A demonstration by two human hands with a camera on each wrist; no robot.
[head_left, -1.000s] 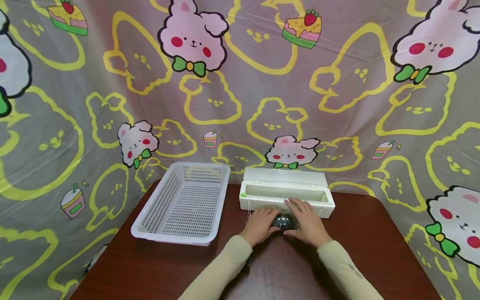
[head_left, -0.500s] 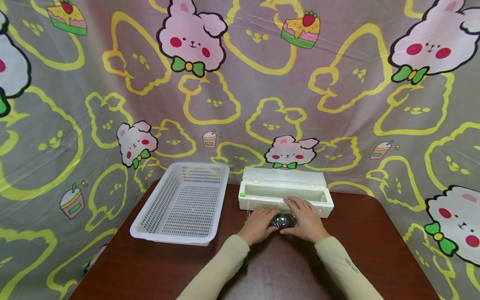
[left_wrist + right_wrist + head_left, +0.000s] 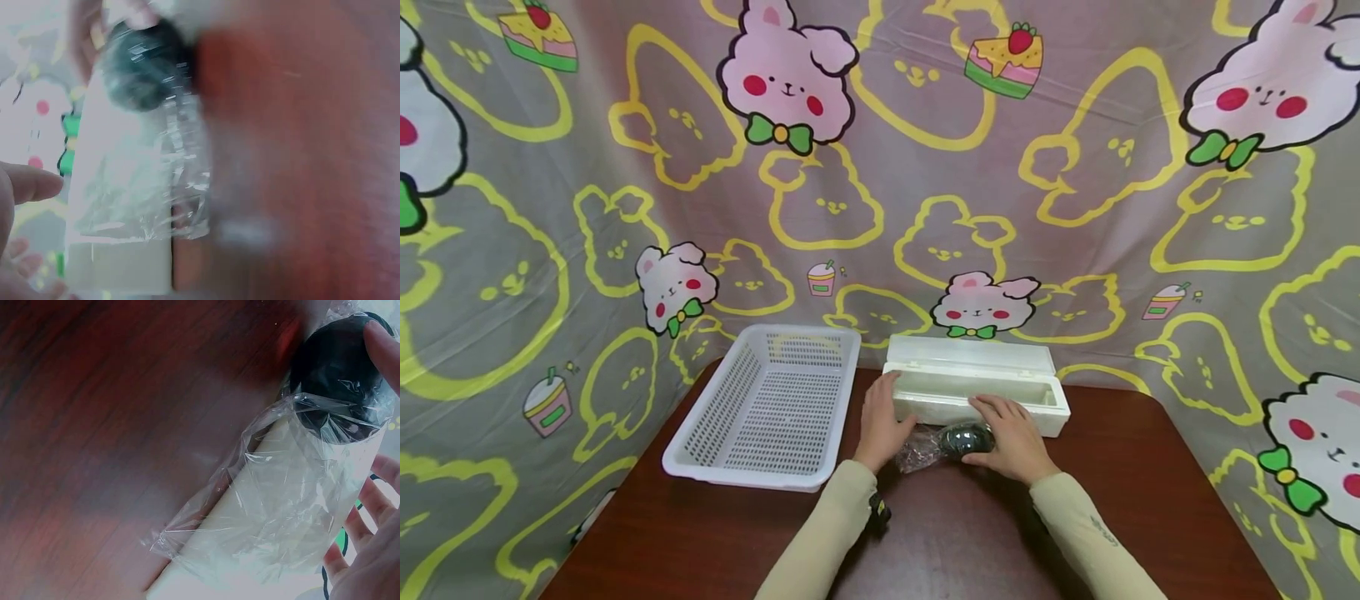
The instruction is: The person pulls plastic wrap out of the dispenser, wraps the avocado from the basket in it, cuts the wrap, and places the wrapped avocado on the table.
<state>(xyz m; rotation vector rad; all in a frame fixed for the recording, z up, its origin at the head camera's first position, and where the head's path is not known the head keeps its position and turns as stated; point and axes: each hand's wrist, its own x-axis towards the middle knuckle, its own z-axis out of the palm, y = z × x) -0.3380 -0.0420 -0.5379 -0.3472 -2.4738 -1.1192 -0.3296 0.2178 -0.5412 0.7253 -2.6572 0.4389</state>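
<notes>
A dark, shiny round object [image 3: 966, 440] lies on the table, partly covered by clear cling film [image 3: 919, 450]; its kind is hard to tell. My right hand [image 3: 1015, 440] holds it from the right, with the thumb on its surface in the right wrist view. Loose film trails from the object to the left. My left hand [image 3: 882, 427] is apart from it, fingers spread, at the left end of a white cling film dispenser [image 3: 925, 410]. The dispenser stands just behind the object with its lid up. The left wrist view is blurred.
A white perforated plastic basket [image 3: 835, 417] stands on the left of the brown table [image 3: 955, 542]. A patterned curtain [image 3: 880, 167] hangs close behind and at both sides. Beneath the left sleeve shows a small black item [image 3: 878, 510], the left wrist's camera or its strap.
My left hand has left the round object and moved left and back to the dispenser's left end, exposing the loose film. My right hand stays at the object.
</notes>
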